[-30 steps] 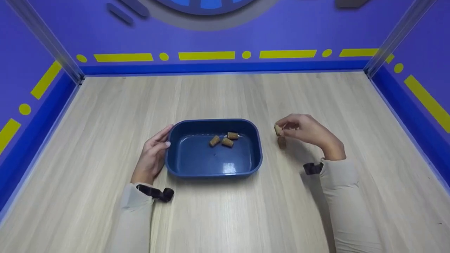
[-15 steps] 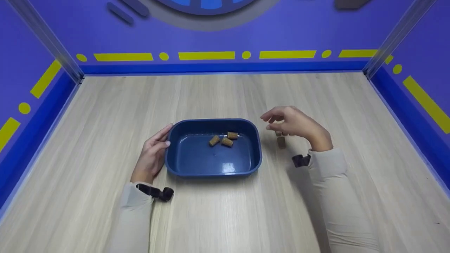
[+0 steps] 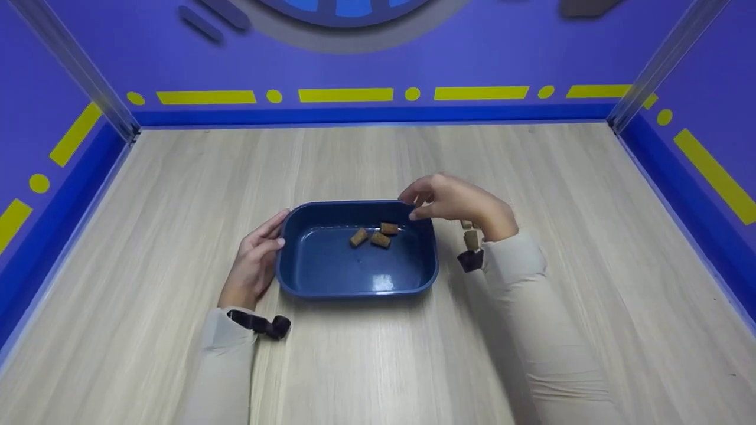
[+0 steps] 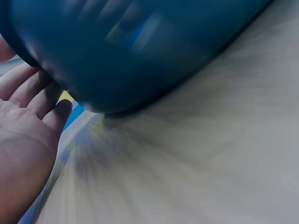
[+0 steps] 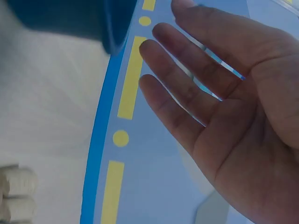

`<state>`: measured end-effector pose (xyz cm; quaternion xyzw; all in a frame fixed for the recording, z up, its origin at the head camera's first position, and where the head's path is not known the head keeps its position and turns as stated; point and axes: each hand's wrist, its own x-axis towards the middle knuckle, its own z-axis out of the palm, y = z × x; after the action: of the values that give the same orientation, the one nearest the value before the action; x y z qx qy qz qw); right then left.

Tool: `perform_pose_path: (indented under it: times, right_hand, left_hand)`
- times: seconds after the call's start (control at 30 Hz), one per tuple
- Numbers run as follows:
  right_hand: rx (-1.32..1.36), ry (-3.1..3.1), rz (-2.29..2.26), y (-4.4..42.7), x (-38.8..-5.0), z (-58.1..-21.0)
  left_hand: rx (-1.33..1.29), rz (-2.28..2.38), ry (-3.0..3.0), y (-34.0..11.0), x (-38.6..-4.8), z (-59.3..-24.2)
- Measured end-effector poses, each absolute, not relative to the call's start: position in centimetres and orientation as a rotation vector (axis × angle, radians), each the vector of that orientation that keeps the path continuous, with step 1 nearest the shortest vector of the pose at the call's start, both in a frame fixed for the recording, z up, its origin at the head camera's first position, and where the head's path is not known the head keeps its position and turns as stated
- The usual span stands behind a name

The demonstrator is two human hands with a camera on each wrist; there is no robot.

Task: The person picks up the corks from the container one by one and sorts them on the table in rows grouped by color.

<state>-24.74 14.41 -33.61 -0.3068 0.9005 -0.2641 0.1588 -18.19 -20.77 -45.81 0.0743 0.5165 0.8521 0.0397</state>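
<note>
My left hand [image 3: 253,262] rests against the left end of a dark blue plastic tub [image 3: 357,294]; its thumb is at the rim. In the left wrist view the fingers [image 4: 30,91] lie nearly straight along the tub's outer wall. Near the back right corner, my right hand [image 3: 458,203] reaches over the rim, thumb and forefinger apart, and no cork shows between them. Its other fingers [image 5: 182,88] are spread and loosely bent in the right wrist view. Three corks lie inside the tub, one of them a brown cork [image 3: 380,239] beside the others.
Right of the tub, more corks [image 3: 471,240] sit on the wooden table [image 3: 354,360], partly hidden by the right wrist. The right wrist view shows two of these corks [image 5: 18,182] side by side. Purple and blue walls [image 3: 354,71] with yellow marks surround the table.
My right hand has left the corks on the table and moved leftward to the tub's back right corner. The left hand and the corks in the tub look unchanged.
</note>
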Motion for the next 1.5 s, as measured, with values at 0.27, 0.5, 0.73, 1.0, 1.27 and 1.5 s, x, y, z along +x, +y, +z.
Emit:
perform_pose_path:
  times: [0.27, 0.5, 0.73, 1.0, 1.27, 1.5]
  right_hand:
    - [-0.906, 2.481, -0.726, 11.2, -25.1, -34.0]
    - [-0.889, 2.441, -0.66, 8.6, -25.3, -34.7]
    - [-0.888, 2.45, -0.569, 6.9, -25.2, -35.6]
    - [-0.847, 2.432, -0.503, 5.5, -25.0, -36.2]
    - [-0.858, 2.433, -0.451, 4.7, -24.6, -36.4]
    - [-0.874, 2.444, -0.471, 4.2, -24.0, -36.9]
  left_hand:
    - [0.236, 2.618, 1.581, -20.8, -18.1, -45.9]
    - [0.256, 2.623, 1.575, -20.8, -18.2, -46.0]
    - [0.268, 2.627, 1.566, -20.8, -18.2, -46.1]
    - [0.275, 2.631, 1.549, -20.8, -18.1, -46.1]
    - [0.289, 2.635, 1.539, -20.8, -18.1, -45.9]
    - [0.307, 2.641, 1.536, -20.9, -18.3, -45.9]
